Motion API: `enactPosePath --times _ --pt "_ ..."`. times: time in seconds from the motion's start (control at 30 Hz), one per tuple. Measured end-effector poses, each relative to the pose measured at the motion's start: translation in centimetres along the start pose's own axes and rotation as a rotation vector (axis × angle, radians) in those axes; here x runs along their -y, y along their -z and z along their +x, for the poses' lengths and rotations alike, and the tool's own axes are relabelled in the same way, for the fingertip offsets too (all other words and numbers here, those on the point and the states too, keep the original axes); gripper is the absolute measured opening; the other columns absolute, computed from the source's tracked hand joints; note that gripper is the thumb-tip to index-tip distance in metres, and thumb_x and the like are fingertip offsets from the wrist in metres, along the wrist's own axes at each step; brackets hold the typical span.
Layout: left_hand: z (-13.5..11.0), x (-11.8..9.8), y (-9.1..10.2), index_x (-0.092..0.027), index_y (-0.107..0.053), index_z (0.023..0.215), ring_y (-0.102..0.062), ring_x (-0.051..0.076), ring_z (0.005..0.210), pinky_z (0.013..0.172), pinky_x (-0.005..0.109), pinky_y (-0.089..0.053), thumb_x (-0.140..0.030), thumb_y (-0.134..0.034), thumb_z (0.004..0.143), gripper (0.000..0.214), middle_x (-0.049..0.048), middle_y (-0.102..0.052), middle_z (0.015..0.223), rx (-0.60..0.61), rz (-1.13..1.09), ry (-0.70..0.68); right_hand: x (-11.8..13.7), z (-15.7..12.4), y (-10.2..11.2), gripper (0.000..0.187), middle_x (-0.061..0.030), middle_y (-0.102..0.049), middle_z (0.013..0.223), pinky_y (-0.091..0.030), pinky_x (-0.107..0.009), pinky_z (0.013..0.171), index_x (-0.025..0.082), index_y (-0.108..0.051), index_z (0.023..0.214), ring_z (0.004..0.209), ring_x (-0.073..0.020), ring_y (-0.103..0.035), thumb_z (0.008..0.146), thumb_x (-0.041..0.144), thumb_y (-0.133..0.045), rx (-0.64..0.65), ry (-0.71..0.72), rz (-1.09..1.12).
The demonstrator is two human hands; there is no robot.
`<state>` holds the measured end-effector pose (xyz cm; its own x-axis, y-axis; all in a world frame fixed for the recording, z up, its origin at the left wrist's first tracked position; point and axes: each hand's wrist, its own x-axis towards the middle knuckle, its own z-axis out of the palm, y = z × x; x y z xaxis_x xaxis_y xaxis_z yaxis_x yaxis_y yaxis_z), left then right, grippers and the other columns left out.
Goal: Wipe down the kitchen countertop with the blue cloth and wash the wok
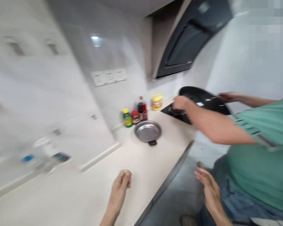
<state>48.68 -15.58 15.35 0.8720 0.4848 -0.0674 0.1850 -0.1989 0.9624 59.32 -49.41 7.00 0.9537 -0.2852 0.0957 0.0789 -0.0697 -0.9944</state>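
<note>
My left hand (121, 184) is above the white countertop (132, 160), fingers curled in and nothing visible in them. To the right, past the counter's front edge, my right hand (210, 188) is held with its fingers stretched out and apart, holding nothing. A shallow round metal pan (148, 131) with a short black handle sits on the counter, farther away than my left hand and touched by neither hand. At the right, a co-worker in a green shirt (261, 169) grips a large black wok (202, 97) with both hands, tilting it up over the black cooktop (164, 110).
Along the wall stand a green bottle with a yellow cap (127, 118), a red-lidded jar (135, 117), a dark sauce bottle (142, 108) and a yellow jug (157, 102). A range hood (186, 40) hangs above. A phone (62, 157) and a blurred blue-capped bottle (29, 159) are at left.
</note>
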Motion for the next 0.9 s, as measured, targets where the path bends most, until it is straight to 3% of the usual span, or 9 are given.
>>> enactPosePath --times 0.1,0.23,0.33,0.43,0.53,0.63,0.7,0.77,0.9 --pt "-8.9 6.9 2.1 -0.022 -0.058 0.088 -0.041 0.014 0.056 0.059 0.030 -0.038 -0.082 -0.053 0.074 0.062 -0.0061 -0.043 0.059 -0.123 -0.115 0.196 -3.0 -3.9 -4.9 0.060 -0.0102 -0.077 0.090 -0.062 -0.039 0.072 0.019 -0.072 0.090 0.077 -0.0276 -0.074 0.071 0.076 -0.066 0.401 -0.167 -0.002" --pt "-22.2 12.9 3.7 -0.023 -0.057 0.099 -0.040 0.013 0.059 0.060 0.030 -0.035 -0.078 -0.053 0.078 0.059 -0.0065 -0.042 0.062 -0.326 -0.209 0.405 -3.4 -11.0 -11.4 0.053 -0.0074 -0.076 0.078 -0.060 -0.032 0.075 0.023 -0.074 0.097 0.080 -0.0251 -0.074 0.082 0.071 -0.055 1.008 -0.137 -0.185" --pt "-32.0 13.4 3.5 -0.022 -0.058 0.096 -0.043 0.013 0.060 0.061 0.029 -0.036 -0.075 -0.055 0.078 0.056 -0.0046 -0.048 0.065 -0.507 -0.272 0.551 -2.8 -16.6 -15.1 0.051 -0.0071 -0.076 0.079 -0.059 -0.030 0.074 0.025 -0.073 0.097 0.083 -0.0248 -0.074 0.085 0.069 -0.052 1.371 -0.057 -0.263" --pt "-40.9 12.4 3.6 -0.022 -0.062 0.096 -0.049 0.015 0.063 0.063 0.030 -0.039 -0.073 -0.054 0.079 0.054 -0.0015 -0.056 0.068 -0.699 -0.282 0.657 -2.7 -22.8 -17.6 0.048 -0.0080 -0.077 0.084 -0.059 -0.031 0.072 0.025 -0.073 0.098 0.087 -0.0261 -0.074 0.086 0.067 -0.051 1.616 0.003 -0.294" --pt "-50.1 12.3 4.8 -0.022 -0.065 0.096 -0.055 0.017 0.065 0.065 0.030 -0.044 -0.071 -0.050 0.081 0.053 0.0000 -0.059 0.069 -0.919 -0.221 0.741 -2.2 -29.4 -18.2 0.045 -0.0073 -0.076 0.082 -0.060 -0.031 0.075 0.025 -0.073 0.098 0.085 -0.0253 -0.074 0.089 0.062 -0.049 1.804 0.087 -0.299" --pt "-58.8 14.7 6.9 -0.021 -0.066 0.102 -0.064 0.021 0.072 0.072 0.032 -0.048 -0.059 -0.040 0.088 0.048 0.0031 -0.066 0.074 -1.117 0.005 0.952 -1.1 -35.3 -17.3 0.039 -0.0052 -0.074 0.076 -0.059 -0.031 0.070 0.025 -0.071 0.097 0.077 -0.0231 -0.072 0.092 0.055 -0.046 1.961 0.241 -0.287" --pt "-62.8 17.8 8.7 -0.021 -0.065 0.114 -0.070 0.022 0.087 0.081 0.033 -0.050 -0.042 -0.031 0.093 0.045 0.0070 -0.074 0.089 -1.073 0.185 1.170 -0.3 -38.7 -16.4 0.035 -0.0040 -0.071 0.074 -0.056 -0.030 0.063 0.024 -0.070 0.095 0.071 -0.0213 -0.070 0.094 0.047 -0.044 2.092 0.383 -0.239" --pt "-64.6 21.6 10.5 -0.020 -0.066 0.118 -0.071 0.025 0.101 0.089 0.035 -0.050 -0.028 -0.031 0.093 0.044 0.0110 -0.076 0.103 -0.967 0.266 1.300 0.1 -41.6 -15.8 0.030 -0.0037 -0.071 0.078 -0.055 -0.030 0.063 0.024 -0.068 0.096 0.069 -0.0193 -0.068 0.096 0.037 -0.041 2.253 0.549 -0.142" --pt "-62.7 29.1 13.1 -0.021 -0.064 0.129 -0.066 0.027 0.117 0.098 0.037 -0.049 -0.017 -0.044 0.087 0.047 0.0155 -0.070 0.127 -0.853 0.241 1.277 -0.1 -46.0 -15.1 0.027 -0.0043 -0.071 0.089 -0.055 -0.032 0.071 0.025 -0.064 0.100 0.077 -0.0190 -0.068 0.095 0.021 -0.038 2.451 0.868 -0.025"
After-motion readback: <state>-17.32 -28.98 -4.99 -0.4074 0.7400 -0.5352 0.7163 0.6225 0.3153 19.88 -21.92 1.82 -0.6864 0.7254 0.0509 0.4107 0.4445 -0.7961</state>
